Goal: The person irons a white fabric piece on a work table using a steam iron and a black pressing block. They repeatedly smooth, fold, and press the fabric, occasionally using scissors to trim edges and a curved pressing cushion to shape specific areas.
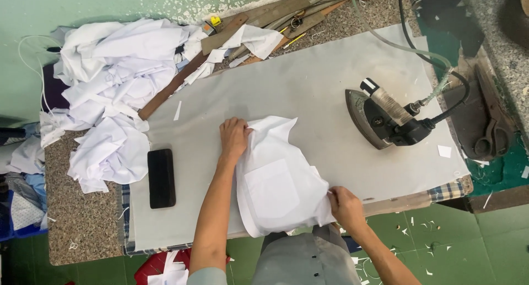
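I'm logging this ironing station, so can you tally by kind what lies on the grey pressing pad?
White fabric piece with a pocket, held by left hand and right hand: 1
Steam iron: 1
Black block: 1
Total: 3

Padded table (pixel 308 81) (iron (pixel 386 119), white garment (pixel 275 180), black block (pixel 161 178))
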